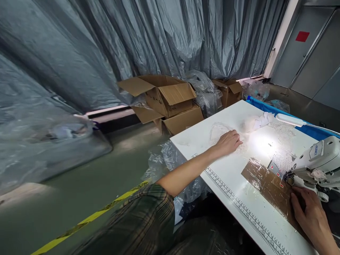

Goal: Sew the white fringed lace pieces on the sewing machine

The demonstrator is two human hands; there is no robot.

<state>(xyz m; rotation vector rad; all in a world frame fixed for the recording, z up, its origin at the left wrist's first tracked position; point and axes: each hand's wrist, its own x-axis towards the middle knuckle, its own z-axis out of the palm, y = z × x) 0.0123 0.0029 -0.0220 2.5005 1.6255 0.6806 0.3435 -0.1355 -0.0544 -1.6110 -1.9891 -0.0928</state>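
Observation:
My left hand (228, 142) rests on the white table (196, 141), its fingers curled together; whether anything is under them is hidden. Just beyond it lies a white, blurred bundle of cloth (256, 122). At the right, my right hand (308, 209) lies with fingers apart at the edge of a brown, tape-covered board (265, 180). The board sits flat in front of the sewing machine (318, 159), below its needle area. A small grey plate with red marks (275, 168) is next to the board. Bright light falls on the table between the hands.
A lamp (289, 119) reaches in over the table from the right. Behind the table stand open cardboard boxes (170, 97) and clear plastic bags (207, 95). Large plastic bags (53, 148) lie on the floor at left, near yellow tape (98, 214). A printed ruler runs along the table's near edge.

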